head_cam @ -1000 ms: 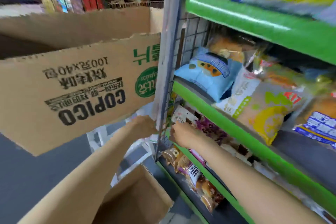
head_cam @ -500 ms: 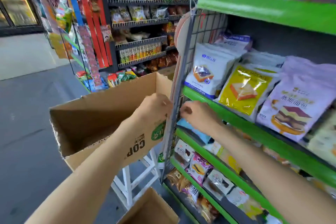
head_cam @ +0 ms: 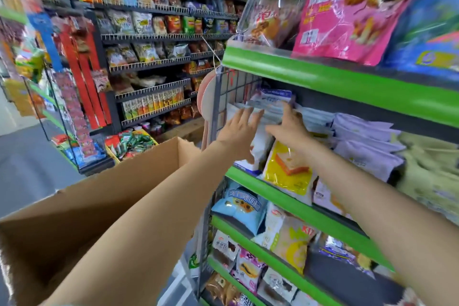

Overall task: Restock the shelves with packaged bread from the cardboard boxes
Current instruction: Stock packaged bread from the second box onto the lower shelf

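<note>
A green-edged shelf (head_cam: pixel 285 196) on the right holds packaged bread. Both my hands reach into its left end, under the upper shelf. My left hand (head_cam: pixel 239 129) is spread with straight fingers against a white bread pack (head_cam: pixel 260 146). My right hand (head_cam: pixel 289 123) reaches to a white-and-blue pack (head_cam: pixel 270 100) lying on top of the stack, fingers extended along it. A yellow bread pack (head_cam: pixel 285 171) stands just below my right wrist. An open cardboard box (head_cam: pixel 99 206) sits at the lower left, under my left forearm.
A wire grid panel (head_cam: pixel 216 112) closes the shelf's left end. Pink and blue bags (head_cam: pixel 352 7) fill the shelf above. Lower shelves carry blue, yellow and purple bread packs (head_cam: pixel 238 208). Snack racks (head_cam: pixel 154 57) stand across the grey aisle floor.
Both hands have risen from the lower shelves by the grid panel up to the second shelf and opened onto the white packs. The view has tilted upward.
</note>
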Available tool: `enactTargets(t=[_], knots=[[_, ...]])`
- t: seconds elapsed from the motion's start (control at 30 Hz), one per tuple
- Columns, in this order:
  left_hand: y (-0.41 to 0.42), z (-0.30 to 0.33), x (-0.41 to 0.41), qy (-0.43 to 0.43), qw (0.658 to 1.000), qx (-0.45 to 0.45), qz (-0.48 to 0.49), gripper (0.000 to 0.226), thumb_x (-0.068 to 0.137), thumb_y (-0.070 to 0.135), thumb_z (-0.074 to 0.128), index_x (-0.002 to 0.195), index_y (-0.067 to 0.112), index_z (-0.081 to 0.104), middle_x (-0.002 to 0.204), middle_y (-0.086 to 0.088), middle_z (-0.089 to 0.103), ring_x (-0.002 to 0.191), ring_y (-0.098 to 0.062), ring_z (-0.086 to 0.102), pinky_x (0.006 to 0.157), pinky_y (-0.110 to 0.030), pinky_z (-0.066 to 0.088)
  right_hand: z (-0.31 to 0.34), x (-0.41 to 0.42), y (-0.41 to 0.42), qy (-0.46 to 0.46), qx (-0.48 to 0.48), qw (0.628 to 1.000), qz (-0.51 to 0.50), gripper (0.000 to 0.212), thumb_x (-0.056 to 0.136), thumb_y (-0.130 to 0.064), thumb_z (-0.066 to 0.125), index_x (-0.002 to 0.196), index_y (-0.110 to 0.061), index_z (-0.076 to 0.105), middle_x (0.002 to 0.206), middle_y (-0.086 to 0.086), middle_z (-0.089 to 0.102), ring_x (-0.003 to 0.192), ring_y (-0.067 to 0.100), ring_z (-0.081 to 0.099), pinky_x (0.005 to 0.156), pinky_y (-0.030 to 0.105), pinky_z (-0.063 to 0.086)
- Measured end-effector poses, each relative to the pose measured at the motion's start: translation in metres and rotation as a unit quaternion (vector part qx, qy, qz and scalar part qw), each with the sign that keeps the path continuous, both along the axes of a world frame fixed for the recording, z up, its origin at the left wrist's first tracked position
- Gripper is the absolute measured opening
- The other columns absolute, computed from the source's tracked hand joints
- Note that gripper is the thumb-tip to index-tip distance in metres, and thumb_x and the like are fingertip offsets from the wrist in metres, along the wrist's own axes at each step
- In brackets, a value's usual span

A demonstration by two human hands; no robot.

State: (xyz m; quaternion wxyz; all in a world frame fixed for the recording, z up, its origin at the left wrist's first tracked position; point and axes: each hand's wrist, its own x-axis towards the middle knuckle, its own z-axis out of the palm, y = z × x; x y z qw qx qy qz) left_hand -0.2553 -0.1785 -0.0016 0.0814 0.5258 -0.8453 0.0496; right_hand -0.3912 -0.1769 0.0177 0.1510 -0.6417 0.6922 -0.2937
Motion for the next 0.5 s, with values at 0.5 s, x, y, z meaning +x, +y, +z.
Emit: enactTargets(t=[0.5], knots=[[-0.069, -0.025, 0.0, -0.072, 0.996, -0.055, 0.016, 0.143, 0.053, 0.049, 0.086, 0.149, 0.012, -0.015, 0.158, -0.014, 0.001, 0.146, -0.03, 0.003, 0.12, -0.041, 0.003, -0.014, -0.027, -0.076, 0.04, 0.024, 0.999, -0.01, 0.107, 0.062, -0.063, 0.071, 0.147, -0.026, 0.017, 0.154, 0.01, 0.02, 0.141, 0.031, 0.021, 0.113, 0.041, 0.029]])
